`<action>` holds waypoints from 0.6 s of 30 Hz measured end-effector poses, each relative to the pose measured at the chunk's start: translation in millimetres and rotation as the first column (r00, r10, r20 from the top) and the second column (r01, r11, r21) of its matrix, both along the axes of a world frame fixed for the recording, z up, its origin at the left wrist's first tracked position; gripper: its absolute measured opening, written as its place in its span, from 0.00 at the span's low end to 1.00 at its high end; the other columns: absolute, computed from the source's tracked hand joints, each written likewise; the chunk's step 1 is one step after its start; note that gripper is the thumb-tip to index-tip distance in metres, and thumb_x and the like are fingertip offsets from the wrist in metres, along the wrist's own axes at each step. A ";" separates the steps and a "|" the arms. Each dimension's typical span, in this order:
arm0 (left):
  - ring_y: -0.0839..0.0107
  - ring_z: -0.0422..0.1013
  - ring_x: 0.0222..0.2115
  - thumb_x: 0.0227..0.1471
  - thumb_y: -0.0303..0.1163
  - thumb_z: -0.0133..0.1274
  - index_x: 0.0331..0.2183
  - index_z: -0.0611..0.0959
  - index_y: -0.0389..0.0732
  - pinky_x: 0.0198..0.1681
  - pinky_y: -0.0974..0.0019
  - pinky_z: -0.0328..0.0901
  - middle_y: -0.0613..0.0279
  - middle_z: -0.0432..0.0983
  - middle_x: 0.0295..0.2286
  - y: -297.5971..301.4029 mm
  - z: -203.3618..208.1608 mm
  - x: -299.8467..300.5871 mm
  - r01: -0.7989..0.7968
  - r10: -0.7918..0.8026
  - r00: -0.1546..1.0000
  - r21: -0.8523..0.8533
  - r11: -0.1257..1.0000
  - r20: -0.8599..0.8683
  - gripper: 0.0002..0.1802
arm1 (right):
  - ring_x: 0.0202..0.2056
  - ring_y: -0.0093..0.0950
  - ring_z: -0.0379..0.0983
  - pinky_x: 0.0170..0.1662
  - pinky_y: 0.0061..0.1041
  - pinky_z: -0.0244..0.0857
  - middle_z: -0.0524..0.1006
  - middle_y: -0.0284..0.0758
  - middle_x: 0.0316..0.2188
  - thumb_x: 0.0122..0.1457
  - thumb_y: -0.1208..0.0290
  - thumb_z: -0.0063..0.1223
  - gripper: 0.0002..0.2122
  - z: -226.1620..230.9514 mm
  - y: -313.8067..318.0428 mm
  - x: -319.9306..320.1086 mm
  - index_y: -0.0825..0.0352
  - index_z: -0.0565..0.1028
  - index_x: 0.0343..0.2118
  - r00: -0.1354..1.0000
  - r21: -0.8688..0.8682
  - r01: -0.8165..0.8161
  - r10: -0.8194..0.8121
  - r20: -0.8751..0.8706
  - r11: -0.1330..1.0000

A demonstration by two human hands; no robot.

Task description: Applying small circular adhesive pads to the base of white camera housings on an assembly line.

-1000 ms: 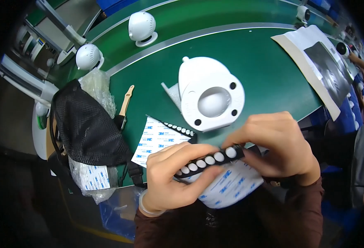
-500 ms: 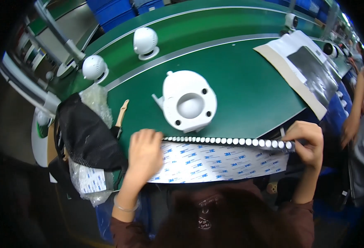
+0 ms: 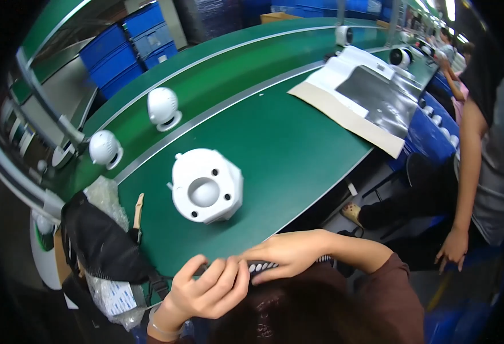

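Close to my body, both hands meet at a dark strip with a row of round white adhesive dots. My left hand is closed, fingers curled at the strip's left end. My right hand lies across the strip, its fingers gripping it near the left hand and hiding much of it. Beyond them on the green table sits a white housing. It has a round recess holding a pale dome, and three small black round spots around that.
At left lie a black mesh bag, bubble wrap and a tan-handled brush. White rounded devices stand on the belt. A padded sheet lies at right, near a co-worker's arm.
The printed white backing sheet has dropped from sight. My right hand has come left to meet my left hand, and the strip is lower. The view has swung right.
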State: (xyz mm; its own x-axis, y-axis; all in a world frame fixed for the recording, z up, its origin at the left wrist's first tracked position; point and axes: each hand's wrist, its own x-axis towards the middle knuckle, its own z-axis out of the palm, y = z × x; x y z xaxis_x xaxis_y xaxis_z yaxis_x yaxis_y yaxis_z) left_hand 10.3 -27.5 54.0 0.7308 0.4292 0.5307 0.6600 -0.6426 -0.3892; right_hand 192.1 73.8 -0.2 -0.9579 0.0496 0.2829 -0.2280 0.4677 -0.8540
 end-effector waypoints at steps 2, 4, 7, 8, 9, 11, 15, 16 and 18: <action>0.66 0.70 0.32 0.35 0.20 0.54 0.29 0.78 0.40 0.30 0.67 0.67 0.59 0.72 0.31 2.4 -13.2 -7.8 0.010 -0.007 0.958 -0.009 1.000 0.288 0.12 | 0.40 0.46 0.68 0.40 0.38 0.63 0.70 0.51 0.38 0.53 0.72 0.47 0.18 -4.8 -4.7 -3.3 0.68 0.62 0.48 0.986 0.138 0.162 -0.166 0.023 0.977; 0.57 0.71 0.35 0.37 0.14 0.49 0.43 0.68 0.32 0.34 0.64 0.69 0.49 0.73 0.34 0.1 -19.2 -9.1 -0.039 0.274 0.638 -0.326 0.945 0.720 0.26 | 0.29 0.45 0.71 0.32 0.38 0.65 0.74 0.46 0.27 0.49 0.77 0.46 0.20 22.1 -14.3 1.3 0.65 0.62 0.48 0.925 0.220 0.257 -0.306 0.225 0.941; 0.71 0.70 0.37 0.48 0.21 0.46 0.42 0.65 0.31 0.36 0.72 0.66 0.54 0.74 0.33 -3.3 -23.8 -30.3 0.417 0.552 0.315 -0.635 0.650 0.772 0.17 | 0.23 0.42 0.72 0.25 0.35 0.66 0.74 0.43 0.22 0.46 0.79 0.44 0.24 30.2 -15.3 3.6 0.63 0.59 0.50 0.883 0.337 0.322 -0.410 0.230 0.884; 0.71 0.70 0.36 0.48 0.21 0.46 0.40 0.66 0.32 0.37 0.72 0.65 0.54 0.74 0.34 -7.9 -23.6 -28.3 0.470 0.534 0.218 -0.567 0.677 0.817 0.15 | 0.23 0.43 0.72 0.25 0.36 0.66 0.74 0.44 0.22 0.46 0.79 0.44 0.25 32.6 -14.6 2.9 0.63 0.58 0.51 0.872 0.298 0.336 -0.414 0.262 0.894; 0.72 0.70 0.35 0.48 0.22 0.47 0.38 0.66 0.32 0.37 0.73 0.64 0.55 0.74 0.34 -10.6 -24.2 -22.5 0.515 0.509 0.119 -0.491 0.702 0.852 0.13 | 0.23 0.43 0.71 0.25 0.36 0.65 0.73 0.44 0.23 0.45 0.80 0.43 0.26 33.3 -14.4 1.3 0.62 0.58 0.51 0.858 0.258 0.352 -0.420 0.294 0.900; 0.72 0.70 0.34 0.46 0.23 0.51 0.35 0.67 0.33 0.37 0.72 0.65 0.51 0.73 0.36 -11.3 -30.0 -22.8 0.521 0.418 0.169 -0.441 0.730 0.893 0.13 | 0.23 0.44 0.71 0.24 0.38 0.65 0.74 0.45 0.23 0.46 0.80 0.43 0.26 29.4 -15.6 -2.8 0.60 0.57 0.52 0.885 0.164 0.381 -0.410 0.221 0.910; 0.73 0.72 0.29 0.40 0.21 0.57 0.26 0.74 0.32 0.33 0.74 0.66 0.49 0.74 0.36 -4.7 -19.9 -21.1 0.309 0.499 0.324 -0.589 0.747 0.804 0.09 | 0.27 0.43 0.72 0.28 0.35 0.66 0.74 0.44 0.27 0.51 0.74 0.47 0.23 22.4 -16.7 -9.9 0.61 0.58 0.51 0.876 0.322 0.329 -0.414 0.247 0.888; 0.74 0.73 0.26 0.39 0.20 0.57 0.24 0.76 0.31 0.29 0.76 0.66 0.52 0.76 0.31 -1.4 -24.5 -16.8 0.297 0.448 0.275 -0.519 0.802 0.851 0.06 | 0.28 0.42 0.72 0.29 0.33 0.67 0.74 0.43 0.28 0.50 0.71 0.49 0.23 21.9 -17.6 -11.8 0.62 0.58 0.51 0.888 0.260 0.373 -0.424 0.178 0.891; 0.73 0.73 0.25 0.39 0.20 0.58 0.24 0.76 0.31 0.28 0.76 0.66 0.53 0.76 0.28 -2.6 -25.3 -19.3 0.240 0.440 0.335 -0.527 0.816 0.833 0.06 | 0.30 0.41 0.73 0.31 0.32 0.67 0.75 0.42 0.29 0.50 0.68 0.52 0.24 20.5 -19.1 -17.3 0.63 0.59 0.51 0.889 0.188 0.420 -0.444 0.110 0.888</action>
